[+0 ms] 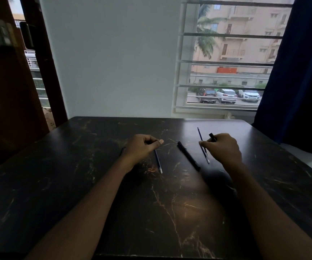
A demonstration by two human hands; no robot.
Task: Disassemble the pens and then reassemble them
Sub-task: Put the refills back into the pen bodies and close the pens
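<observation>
A whole black pen [188,155] lies slanted on the dark table [151,203] between my hands. My left hand [142,148] is curled with its fingers closed near the top of a thin blue refill [158,161] that slopes down to the table; whether it pinches the refill I cannot tell. A dark thin piece [122,151] shows behind the left wrist. My right hand [224,147] grips a second blue refill [202,142], raised and slanted, and a black pen part [212,137] sticks up above its fingers.
The table's far edge meets a white wall [114,62] and a barred window [226,62]. A dark blue curtain [297,81] hangs at the right. A brown wooden door frame [44,62] stands at the left. A pale surface [305,158] borders the table's right side.
</observation>
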